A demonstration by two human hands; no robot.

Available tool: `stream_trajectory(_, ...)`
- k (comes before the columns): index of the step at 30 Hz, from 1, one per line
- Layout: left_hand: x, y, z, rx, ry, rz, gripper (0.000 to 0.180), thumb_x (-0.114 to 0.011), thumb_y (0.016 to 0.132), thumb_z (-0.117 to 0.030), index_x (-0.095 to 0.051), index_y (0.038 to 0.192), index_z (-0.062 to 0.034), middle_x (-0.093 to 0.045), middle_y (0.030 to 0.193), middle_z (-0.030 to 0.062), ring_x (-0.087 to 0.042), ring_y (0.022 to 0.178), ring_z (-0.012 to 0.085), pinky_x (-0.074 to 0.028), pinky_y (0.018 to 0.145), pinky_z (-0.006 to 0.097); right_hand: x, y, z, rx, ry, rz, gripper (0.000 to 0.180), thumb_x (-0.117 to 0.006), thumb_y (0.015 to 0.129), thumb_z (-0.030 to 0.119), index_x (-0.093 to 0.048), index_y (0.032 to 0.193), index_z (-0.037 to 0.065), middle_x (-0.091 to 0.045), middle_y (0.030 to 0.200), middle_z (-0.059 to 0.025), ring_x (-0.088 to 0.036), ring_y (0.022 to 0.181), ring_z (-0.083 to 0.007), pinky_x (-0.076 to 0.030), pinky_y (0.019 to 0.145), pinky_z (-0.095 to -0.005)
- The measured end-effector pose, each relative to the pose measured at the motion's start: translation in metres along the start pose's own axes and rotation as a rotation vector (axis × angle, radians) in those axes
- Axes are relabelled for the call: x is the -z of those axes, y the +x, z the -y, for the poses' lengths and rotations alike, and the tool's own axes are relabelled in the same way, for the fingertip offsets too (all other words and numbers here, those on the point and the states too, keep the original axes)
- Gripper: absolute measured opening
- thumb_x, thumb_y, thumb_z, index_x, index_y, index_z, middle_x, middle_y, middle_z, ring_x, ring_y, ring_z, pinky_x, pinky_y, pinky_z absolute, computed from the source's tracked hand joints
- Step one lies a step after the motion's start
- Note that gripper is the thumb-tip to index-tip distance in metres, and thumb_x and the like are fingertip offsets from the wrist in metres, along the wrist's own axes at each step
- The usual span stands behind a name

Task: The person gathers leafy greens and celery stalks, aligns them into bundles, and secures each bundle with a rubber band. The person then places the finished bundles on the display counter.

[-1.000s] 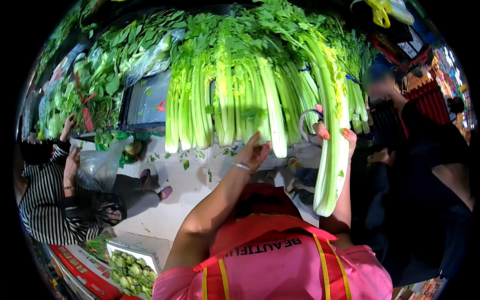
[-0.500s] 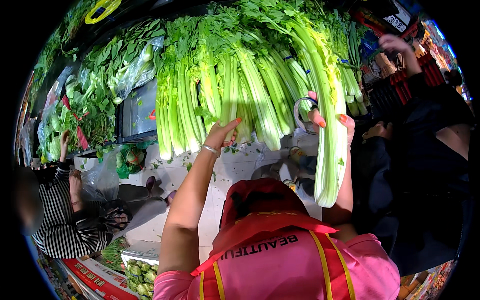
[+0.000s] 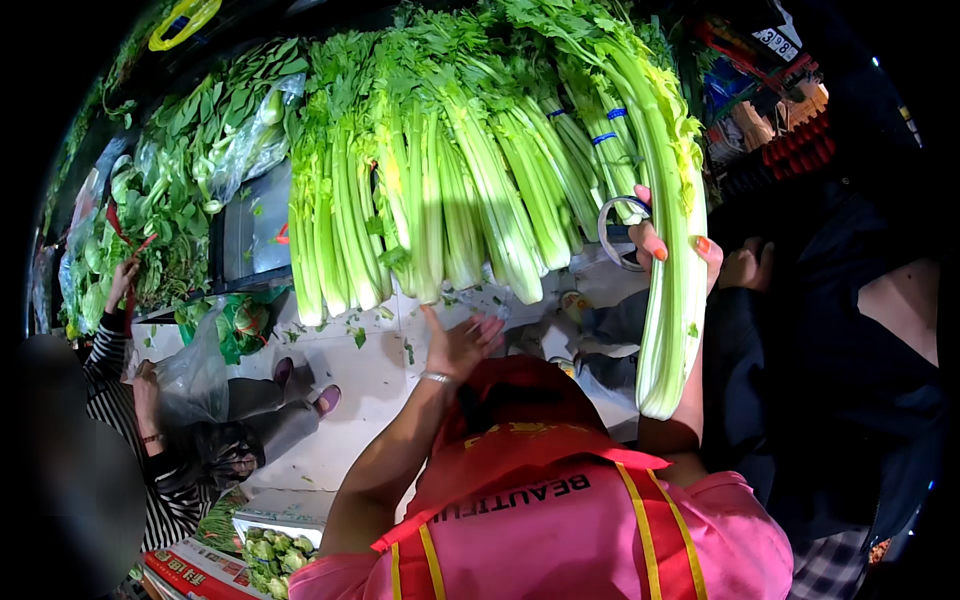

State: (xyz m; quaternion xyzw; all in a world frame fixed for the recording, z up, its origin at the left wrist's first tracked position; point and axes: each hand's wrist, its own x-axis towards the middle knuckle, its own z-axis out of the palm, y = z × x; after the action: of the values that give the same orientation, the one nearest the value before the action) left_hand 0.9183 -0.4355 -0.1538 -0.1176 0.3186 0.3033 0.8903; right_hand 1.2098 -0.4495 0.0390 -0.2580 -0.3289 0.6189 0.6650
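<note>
My right hand is wrapped round a thick celery bunch, which hangs upright with its pale base toward me and its leaves over the display. A ring-shaped roll of tape sits at the fingers of that same hand, beside the stalks. My left hand, with a bracelet at the wrist, holds nothing; its fingers are apart, just below the celery bases. In front lies a row of celery, leaves at the far side. Toward the right, some celery carries blue bands.
Bagged leafy greens fill the left of the display. A person in a striped sleeve stands at left, one hand at the greens, near a clear plastic bag. Someone in dark clothes is close on my right. Leaf scraps litter the floor.
My left hand has let go of the celery in the row and drawn back toward me, fingers opening. My right hand still grips its bunch, slightly further right in view.
</note>
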Motion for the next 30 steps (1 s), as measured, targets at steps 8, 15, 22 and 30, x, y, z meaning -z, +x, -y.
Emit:
stream_trajectory(8,-0.006,0.061,0.072,-0.235,0.508,0.103,0.089,-0.051,0.076,-0.064,-0.009,0.141,-0.0201,-0.021,0.141,0.0137,-0.035,0.122,0.0332,-0.040,0.089,0.051,0.006,-0.007,0.012,-0.059,-0.026,0.026,0.086,-0.060,0.066,0.039,-0.029,0.128,-0.012,-0.044,0.065,-0.0075,-0.035,0.053,-0.0120,-0.028,0.044,-0.0218)
stream_trajectory(15,-0.082,0.042,0.009,-0.153,0.159,0.051,0.041,-0.071,0.075,-0.029,-0.049,0.107,-0.0148,-0.053,0.092,0.0105,-0.054,0.070,0.0215,-0.044,0.053,0.030,0.004,-0.014,0.013,0.031,-0.025,-0.088,0.086,-0.060,0.065,0.037,-0.029,0.128,-0.013,-0.049,0.078,-0.0134,-0.037,0.054,-0.0125,-0.028,0.045,-0.0210)
stream_trajectory(22,-0.072,0.022,-0.019,-0.145,-0.007,0.015,0.040,-0.067,0.078,-0.031,-0.048,0.102,-0.0059,-0.049,0.085,0.0114,-0.051,0.065,0.0183,-0.044,0.056,0.028,0.020,-0.014,0.001,0.000,0.029,-0.097,0.087,-0.060,0.063,0.036,-0.028,0.132,-0.006,-0.042,0.126,-0.0249,-0.042,0.057,-0.0145,-0.034,0.050,-0.0223)
stream_trajectory(30,-0.070,-0.005,-0.031,-0.111,0.214,0.114,0.047,-0.046,0.091,-0.036,-0.043,0.114,0.0054,-0.054,0.104,0.0245,-0.057,0.074,0.0195,-0.050,0.063,0.026,0.018,-0.009,-0.007,0.040,0.034,-0.103,0.090,-0.062,0.063,0.036,-0.025,0.135,-0.003,-0.042,0.126,-0.0239,-0.043,0.057,-0.0149,-0.035,0.051,-0.0231)
